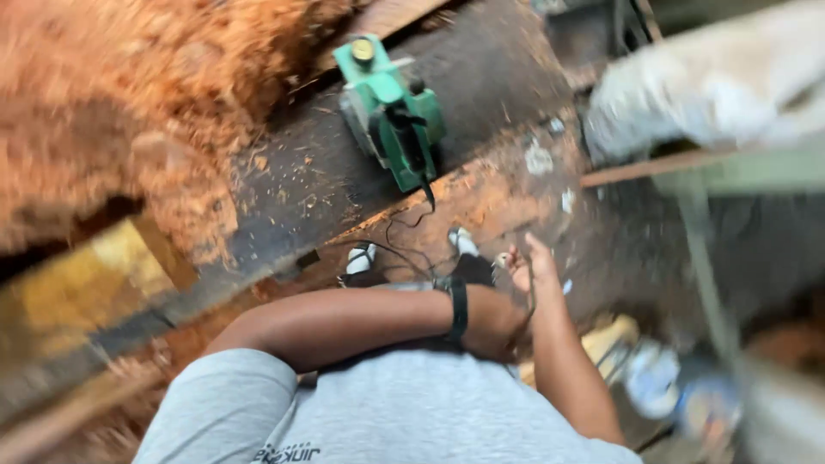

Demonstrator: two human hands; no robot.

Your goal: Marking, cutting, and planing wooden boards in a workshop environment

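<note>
1. Right hand [526, 262]: raised in front of the body, forearm rising from the lower right. Fingers showed loosely curled with one lifted. A small pale speck sat at the fingertips, but blur made it impossible to tell whether the grip pinched anything.
2. Left hand [494, 325]: the arm crossed the chest, with a black wristband [459, 309] at the wrist. The hand lay against the right forearm, just below the right grip. Whether this grip was closed or slack could not be told.
3. Green electric planer [391, 116]: rested on a dark plank [301, 185], well apart from both grips, up and to their left. Neither hand touched it.
4. Black cable [411, 225]: trailed from the planer's rear toward the grips and ended in loose loops near the shoes [462, 241].
5. Reddish wood shavings [120, 103]: a deep heap far left of the grips, beyond the planer, with chips scattered over the plank.
6. Pale sack [713, 86]: up and right of the right grip, blurred.
7. Progress, as a judgement: the heaped shavings suggested much planing was already done. The planer sat idle and unheld, so no cut was under way, and how much of the plank remained could not be read.
</note>
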